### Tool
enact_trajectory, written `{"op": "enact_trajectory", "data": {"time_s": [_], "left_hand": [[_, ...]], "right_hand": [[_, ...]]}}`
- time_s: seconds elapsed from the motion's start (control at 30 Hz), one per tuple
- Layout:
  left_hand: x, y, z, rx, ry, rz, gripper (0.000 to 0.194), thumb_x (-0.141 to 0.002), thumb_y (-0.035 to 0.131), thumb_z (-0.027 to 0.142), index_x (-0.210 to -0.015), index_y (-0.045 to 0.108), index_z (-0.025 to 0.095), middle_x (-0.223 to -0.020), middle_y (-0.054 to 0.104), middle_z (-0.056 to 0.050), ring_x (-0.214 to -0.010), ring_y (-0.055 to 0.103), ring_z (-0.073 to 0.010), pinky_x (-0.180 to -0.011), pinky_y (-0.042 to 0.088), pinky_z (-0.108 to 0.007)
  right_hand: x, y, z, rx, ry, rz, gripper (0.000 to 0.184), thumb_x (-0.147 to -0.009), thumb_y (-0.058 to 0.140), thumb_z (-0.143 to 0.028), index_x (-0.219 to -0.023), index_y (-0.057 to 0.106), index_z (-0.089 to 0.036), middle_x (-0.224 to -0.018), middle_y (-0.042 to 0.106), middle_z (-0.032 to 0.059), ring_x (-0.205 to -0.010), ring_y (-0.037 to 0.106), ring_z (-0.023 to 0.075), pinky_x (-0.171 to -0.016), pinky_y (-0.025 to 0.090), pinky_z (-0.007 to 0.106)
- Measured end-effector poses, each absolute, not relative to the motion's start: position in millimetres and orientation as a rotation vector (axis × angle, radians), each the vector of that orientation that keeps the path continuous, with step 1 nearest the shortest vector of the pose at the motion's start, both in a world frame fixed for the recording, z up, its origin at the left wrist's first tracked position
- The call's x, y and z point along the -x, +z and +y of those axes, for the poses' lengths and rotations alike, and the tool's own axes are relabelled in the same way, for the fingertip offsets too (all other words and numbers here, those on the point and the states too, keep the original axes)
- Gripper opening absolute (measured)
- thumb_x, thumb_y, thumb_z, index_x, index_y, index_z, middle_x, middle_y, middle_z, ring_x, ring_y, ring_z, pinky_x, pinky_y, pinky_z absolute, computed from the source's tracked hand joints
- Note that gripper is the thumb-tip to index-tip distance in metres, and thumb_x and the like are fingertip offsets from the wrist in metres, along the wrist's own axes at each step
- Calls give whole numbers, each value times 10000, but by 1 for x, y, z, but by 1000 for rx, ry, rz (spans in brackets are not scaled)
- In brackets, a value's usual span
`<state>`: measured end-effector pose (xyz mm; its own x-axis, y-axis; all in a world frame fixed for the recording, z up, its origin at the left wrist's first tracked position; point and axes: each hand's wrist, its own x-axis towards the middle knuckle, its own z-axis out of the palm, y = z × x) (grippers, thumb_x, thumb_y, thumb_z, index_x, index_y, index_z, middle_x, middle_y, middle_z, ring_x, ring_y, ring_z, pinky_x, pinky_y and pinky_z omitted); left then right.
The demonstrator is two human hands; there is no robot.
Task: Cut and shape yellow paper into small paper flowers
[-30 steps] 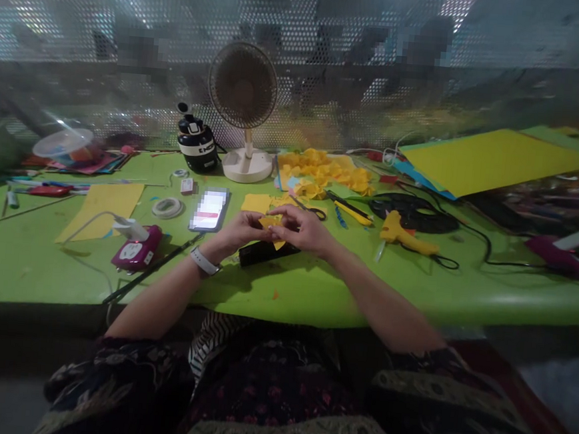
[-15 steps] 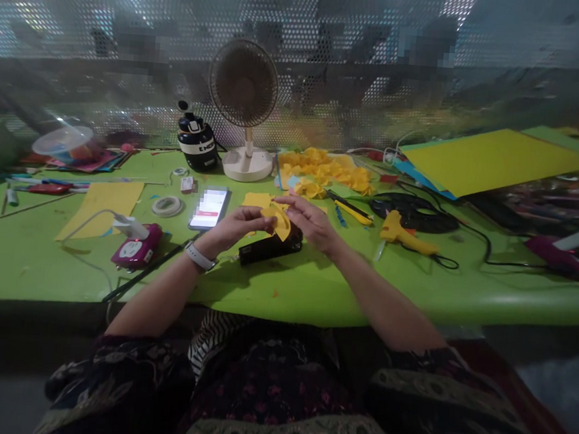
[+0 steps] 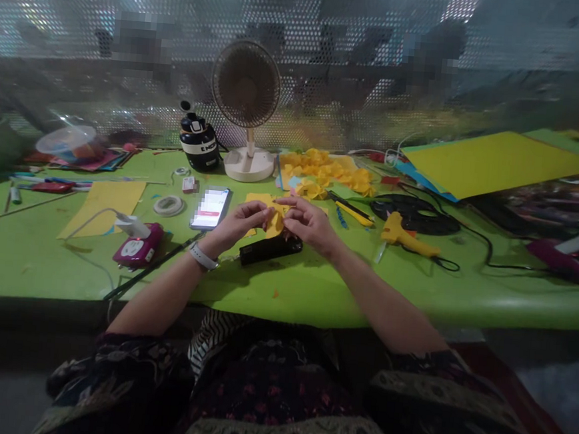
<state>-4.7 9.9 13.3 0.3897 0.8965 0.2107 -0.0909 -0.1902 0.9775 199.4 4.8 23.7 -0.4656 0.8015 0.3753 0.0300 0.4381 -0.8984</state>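
My left hand point(image 3: 242, 221) and my right hand point(image 3: 307, 224) meet over the green table point(image 3: 314, 286), both pinching a small yellow paper piece point(image 3: 274, 220) between their fingertips. A white watch sits on my left wrist. Just below the hands lies a black oblong device point(image 3: 269, 249). A phone point(image 3: 211, 207) with a lit screen lies to the left of my left hand. Behind the hands rests a flat yellow paper sheet point(image 3: 258, 201), and a pile of yellow paper flowers point(image 3: 328, 170) lies further back.
A yellow glue gun point(image 3: 402, 232) with black cord lies to the right, scissors point(image 3: 343, 204) near it. A small fan point(image 3: 245, 106) and black bottle point(image 3: 197, 144) stand at the back. A pink gadget point(image 3: 136, 250), tape roll point(image 3: 169, 205) and yellow sheet point(image 3: 102, 205) lie left.
The paper piece was lifted and spread half a second ago; now both hands have closed in on it again, fingertips pinching it lower and nearer the black device.
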Motion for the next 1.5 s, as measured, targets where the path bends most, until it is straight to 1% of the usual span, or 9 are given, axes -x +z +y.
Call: {"op": "enact_trajectory", "data": {"time_s": [0.13, 0.23, 0.33, 0.47, 0.67, 0.97, 1.3, 1.4, 1.5], "left_hand": [[0, 12, 6, -1565, 1231, 829, 525, -709, 840, 388, -1130, 609, 178, -840, 647, 0, -760, 628, -114, -717, 504, -247], [-4, 11, 2, -1705, 1300, 845, 446, -794, 761, 325, -1178, 596, 169, -899, 670, -34, -835, 657, -134, -781, 533, -273], [-6, 8, 1, -1786, 1340, 873, 370, -843, 658, 232, -1206, 609, 178, -987, 689, -64, -925, 668, -150, -815, 546, -283], [-7, 4, 4, -1807, 1397, 898, 318, -811, 595, 146, -1124, 642, 172, -1087, 690, -84, -1001, 669, -170, -835, 552, -293], [-6, 4, 6, -1836, 1362, 951, 221, -786, 589, 135, -996, 656, 150, -997, 704, -77, -864, 682, -150, -789, 559, -288], [-3, 2, 5, -1922, 1299, 918, 230, -811, 592, 145, -1030, 661, 151, -991, 720, -79, -872, 693, -158, -806, 562, -298], [-4, 5, 2, -1894, 1333, 929, 227, -801, 600, 135, -1014, 679, 147, -1039, 712, -95, -934, 682, -177, -854, 552, -318], [-5, 6, 1, -1876, 1314, 892, 230, -796, 615, 143, -1020, 669, 148, -1017, 706, -89, -920, 682, -174, -845, 559, -316], [-7, 6, 1, -1805, 1303, 814, 282, -794, 641, 156, -1076, 641, 157, -1057, 699, -96, -984, 679, -182, -866, 560, -316]], "right_hand": [[-195, 19, 2, 799, 726, -1867, 428, -857, 543, -243, -1278, 551, -165, -669, 575, -51, -597, 554, 109, -638, 491, 256], [-193, 15, -1, 829, 509, -1945, 434, -872, 529, -230, -1302, 547, -177, -700, 638, -35, -624, 583, 120, -685, 494, 264], [-191, 11, -1, 820, 472, -1970, 484, -879, 516, -224, -1360, 504, -173, -729, 673, -22, -640, 605, 134, -703, 496, 275], [-189, 9, 0, 863, 534, -1968, 568, -870, 518, -227, -1428, 439, -149, -667, 640, -32, -590, 569, 141, -651, 477, 278], [-192, 16, -1, 894, 707, -1890, 612, -855, 540, -270, -1443, 420, -147, -724, 645, -26, -571, 560, 130, -621, 486, 282], [-195, 14, 4, 882, 710, -1854, 516, -834, 543, -270, -1326, 508, -122, -680, 563, -46, -562, 536, 111, -589, 445, 255], [-195, 12, 8, 955, 576, -1893, 488, -816, 518, -213, -1297, 546, -132, -633, 517, -57, -548, 466, 116, -593, 392, 265], [-196, 11, 8, 973, 559, -1901, 493, -829, 521, -237, -1309, 546, -125, -620, 477, -59, -549, 451, 125, -584, 387, 268], [-196, 11, 7, 962, 546, -1928, 522, -837, 535, -255, -1344, 529, -131, -649, 492, -51, -565, 463, 128, -588, 400, 262]]}}
